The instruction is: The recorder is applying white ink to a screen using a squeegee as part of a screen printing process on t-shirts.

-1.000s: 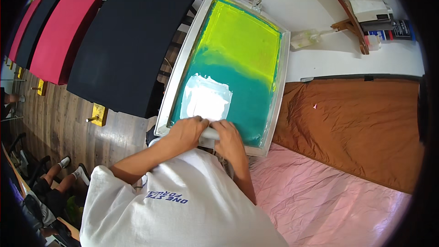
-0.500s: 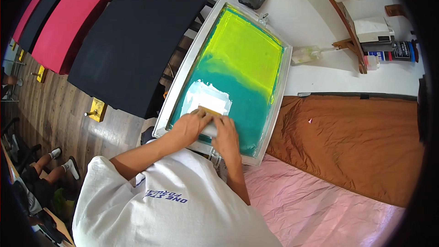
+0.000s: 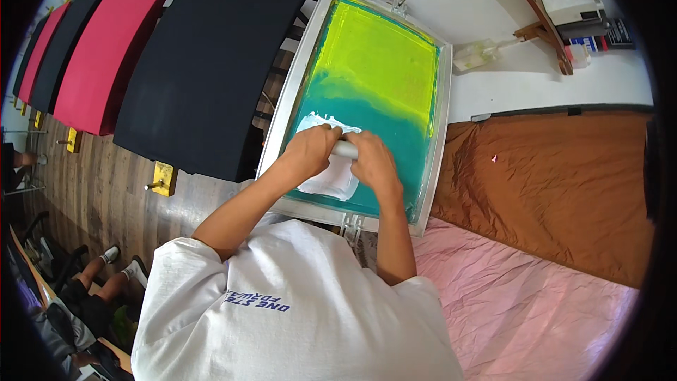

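A light-coloured squeegee [image 3: 345, 149] is gripped by both my hands over a screen-printing frame [image 3: 293, 92]. My left hand [image 3: 314, 150] is closed round its left end, my right hand [image 3: 375, 162] round its right end. The fingers hide much of the squeegee, including its blade. White ink [image 3: 333, 182] lies on the mesh beneath and nearer than my hands, with a ragged edge beyond them. The screen's mesh is teal [image 3: 398, 152] in the near part and yellow-green [image 3: 386, 53] in the far part.
Black [image 3: 208, 70] and red [image 3: 123, 49] fabric-covered boards stand in a row at left. Brown [image 3: 543, 197] and pink [image 3: 515, 289] sheets lie at right. A metal clamp [image 3: 351, 226] sits at the near frame edge. Another person's legs [image 3: 109, 283] show lower left.
My hands and the squeegee have moved farther across the screen, away from me. White ink now shows on the near side of them. The view has shifted somewhat.
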A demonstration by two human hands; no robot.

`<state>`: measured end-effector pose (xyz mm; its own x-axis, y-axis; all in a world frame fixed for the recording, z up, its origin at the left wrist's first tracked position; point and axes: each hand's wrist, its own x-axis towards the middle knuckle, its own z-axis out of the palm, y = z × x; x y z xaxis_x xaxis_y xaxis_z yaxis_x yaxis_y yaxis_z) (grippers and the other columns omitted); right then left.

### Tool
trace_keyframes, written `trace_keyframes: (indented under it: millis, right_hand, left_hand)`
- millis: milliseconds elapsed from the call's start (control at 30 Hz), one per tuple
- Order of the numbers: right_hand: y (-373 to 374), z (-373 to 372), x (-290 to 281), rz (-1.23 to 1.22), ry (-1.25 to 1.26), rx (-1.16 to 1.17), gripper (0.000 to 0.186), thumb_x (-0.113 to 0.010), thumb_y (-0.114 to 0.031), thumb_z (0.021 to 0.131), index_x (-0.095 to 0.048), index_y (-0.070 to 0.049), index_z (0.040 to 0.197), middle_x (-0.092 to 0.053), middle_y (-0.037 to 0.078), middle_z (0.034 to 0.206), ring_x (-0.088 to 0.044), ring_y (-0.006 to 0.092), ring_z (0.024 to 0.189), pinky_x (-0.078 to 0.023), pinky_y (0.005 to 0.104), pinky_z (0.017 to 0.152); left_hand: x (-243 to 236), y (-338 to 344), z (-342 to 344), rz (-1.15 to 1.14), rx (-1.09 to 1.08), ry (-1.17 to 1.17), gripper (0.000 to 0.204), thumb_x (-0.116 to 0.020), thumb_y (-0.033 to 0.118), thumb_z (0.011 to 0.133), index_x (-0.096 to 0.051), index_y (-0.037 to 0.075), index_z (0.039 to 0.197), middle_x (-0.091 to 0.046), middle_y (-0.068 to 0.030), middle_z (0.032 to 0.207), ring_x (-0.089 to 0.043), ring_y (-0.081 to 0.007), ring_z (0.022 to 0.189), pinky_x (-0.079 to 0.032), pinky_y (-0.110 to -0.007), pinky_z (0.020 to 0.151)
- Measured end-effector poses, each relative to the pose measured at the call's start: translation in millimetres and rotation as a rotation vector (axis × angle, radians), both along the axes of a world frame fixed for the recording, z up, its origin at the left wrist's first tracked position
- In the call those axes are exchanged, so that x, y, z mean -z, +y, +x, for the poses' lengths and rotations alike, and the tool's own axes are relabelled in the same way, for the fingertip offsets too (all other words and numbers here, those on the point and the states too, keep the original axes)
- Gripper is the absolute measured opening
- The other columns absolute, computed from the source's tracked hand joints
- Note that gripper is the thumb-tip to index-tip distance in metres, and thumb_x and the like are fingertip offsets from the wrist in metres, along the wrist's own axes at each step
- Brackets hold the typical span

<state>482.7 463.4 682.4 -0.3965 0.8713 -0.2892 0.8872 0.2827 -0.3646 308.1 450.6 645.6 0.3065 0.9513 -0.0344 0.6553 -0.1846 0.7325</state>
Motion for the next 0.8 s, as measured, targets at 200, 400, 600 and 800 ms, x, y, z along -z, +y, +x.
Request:
trace_keyframes:
  millis: [200, 400, 600, 800]
  right_hand:
    - [-37.2, -0.9, 9.6, 0.063, 0.091, 0.013, 0.055, -0.063, 0.012, 0.063, -0.06, -0.003, 0.116, -0.056, 0.015, 0.115, -0.053, 0.0371, 0.107, -0.049, 0.044, 0.089]
    - [-94.3, -3.7, -5.8, 0.049, 0.161, 0.0, 0.044, -0.062, 0.009, 0.069, -0.064, -0.002, 0.111, -0.057, 0.016, 0.11, -0.055, 0.0349, 0.106, -0.05, 0.0445, 0.083]
    - [-65.2, -2.3, -22.0, -0.162, 0.035, -0.014, 0.039, -0.058, 0.008, 0.072, -0.064, -0.006, 0.108, -0.062, 0.015, 0.101, -0.059, 0.0373, 0.1, -0.05, 0.0469, 0.084]
    - [6.6, -4.8, -4.3, 0.011, 0.045, 0.043, 0.034, -0.06, 0.006, 0.074, -0.065, -0.005, 0.106, -0.063, 0.018, 0.102, -0.06, 0.0391, 0.1, -0.051, 0.048, 0.084]
  left_hand:
    - [-2.0, -35.1, -4.7, 0.047, 0.074, -0.011, 0.047, -0.061, -0.01, 0.069, -0.058, 0.001, 0.115, -0.063, -0.0195, 0.104, -0.064, -0.0382, 0.097, -0.055, -0.043, 0.08]
    - [-15.8, -92.0, -10.5, -0.092, 0.137, 0.001, 0.058, -0.059, -0.01, 0.066, -0.056, -0.001, 0.123, -0.059, -0.0264, 0.125, -0.062, -0.0421, 0.108, -0.053, -0.044, 0.09]
    - [-40.4, -57.3, -11.3, -0.226, 0.266, 0.099, 0.043, -0.058, -0.008, 0.072, -0.059, 0.0, 0.114, -0.066, -0.0206, 0.096, -0.066, -0.0405, 0.087, -0.055, -0.047, 0.076]
    - [-18.0, 15.7, -6.1, -0.003, 0.147, 0.054, 0.032, -0.056, -0.01, 0.074, -0.062, 0.001, 0.104, -0.067, -0.0231, 0.095, -0.065, -0.0436, 0.089, -0.054, -0.049, 0.078]
